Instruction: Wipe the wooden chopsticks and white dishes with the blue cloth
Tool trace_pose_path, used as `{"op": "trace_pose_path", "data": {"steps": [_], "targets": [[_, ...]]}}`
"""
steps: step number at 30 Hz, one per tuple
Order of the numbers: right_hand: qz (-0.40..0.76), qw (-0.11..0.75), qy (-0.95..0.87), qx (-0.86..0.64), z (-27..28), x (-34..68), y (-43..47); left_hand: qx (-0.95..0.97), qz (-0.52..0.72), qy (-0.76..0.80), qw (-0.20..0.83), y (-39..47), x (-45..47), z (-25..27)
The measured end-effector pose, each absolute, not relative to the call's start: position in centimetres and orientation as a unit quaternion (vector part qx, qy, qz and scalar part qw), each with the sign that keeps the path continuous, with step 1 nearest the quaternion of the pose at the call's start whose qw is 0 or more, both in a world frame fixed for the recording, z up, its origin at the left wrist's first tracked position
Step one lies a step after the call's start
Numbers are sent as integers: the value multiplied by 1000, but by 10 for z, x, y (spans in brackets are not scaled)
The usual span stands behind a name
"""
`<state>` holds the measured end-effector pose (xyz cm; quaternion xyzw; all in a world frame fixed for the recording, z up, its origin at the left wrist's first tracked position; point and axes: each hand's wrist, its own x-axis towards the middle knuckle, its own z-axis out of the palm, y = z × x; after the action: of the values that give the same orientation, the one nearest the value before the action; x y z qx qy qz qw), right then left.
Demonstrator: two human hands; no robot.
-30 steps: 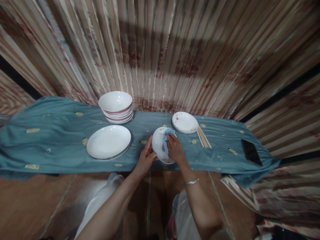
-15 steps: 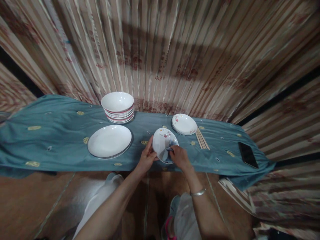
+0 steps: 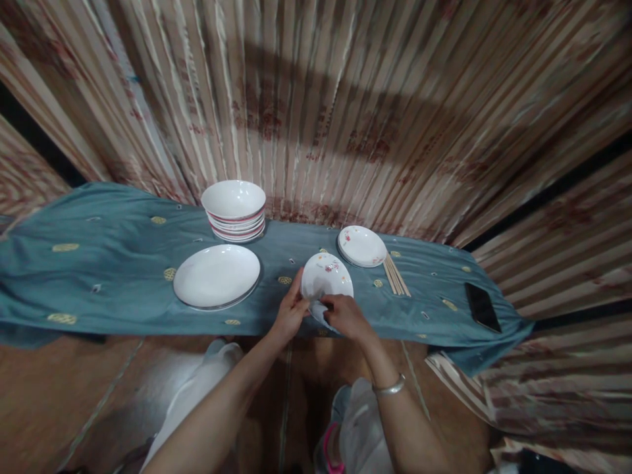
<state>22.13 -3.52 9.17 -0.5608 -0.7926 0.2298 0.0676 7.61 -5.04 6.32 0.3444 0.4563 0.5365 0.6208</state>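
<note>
A: How does the left hand (image 3: 290, 312) stand?

B: Clamped on the small plate (image 3: 323, 268), thumb by the near rim and fingers along the left edge. The plate lies just ahead and to the right of that palm.

A: And the right hand (image 3: 347, 316)?

B: Fingers together, pinching the blue-grey cloth (image 3: 320, 315) over the near part of the plate. The cloth sits left of those fingertips, close to the left thumb.

A: Which hand is nearer the plate, and which way does it run?

B: Both are at it: the left on its edge, the right above its near side. It looks rounded, so I can't tell a sure long axis, nor whether it touches the table cover (image 3: 128, 276).

A: What lies farther out?

B: Ahead of the right hand, the stacked flowered plates (image 3: 363, 247), with the chopsticks (image 3: 396, 275) just beside them, to the right. Well to its right, the phone (image 3: 482, 307). Left of the left hand, the large plates (image 3: 217, 275); beyond those, the stack of bowls (image 3: 234, 201), near the curtain (image 3: 306, 118).
</note>
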Motion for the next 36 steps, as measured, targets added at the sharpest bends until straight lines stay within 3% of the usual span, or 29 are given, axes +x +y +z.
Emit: {"op": "trace_pose_path", "data": {"steps": [10, 17, 26, 36], "targets": [[426, 324, -706, -464, 71, 208, -24, 360, 526, 474, 607, -49, 72, 59], [463, 421, -649, -432, 62, 195, -23, 353, 525, 468, 617, -48, 70, 62], [479, 383, -705, -356, 64, 207, -21, 317, 519, 479, 633, -50, 70, 66], [486, 245, -741, -392, 71, 229, -22, 339, 524, 489, 609, -50, 70, 62]]}}
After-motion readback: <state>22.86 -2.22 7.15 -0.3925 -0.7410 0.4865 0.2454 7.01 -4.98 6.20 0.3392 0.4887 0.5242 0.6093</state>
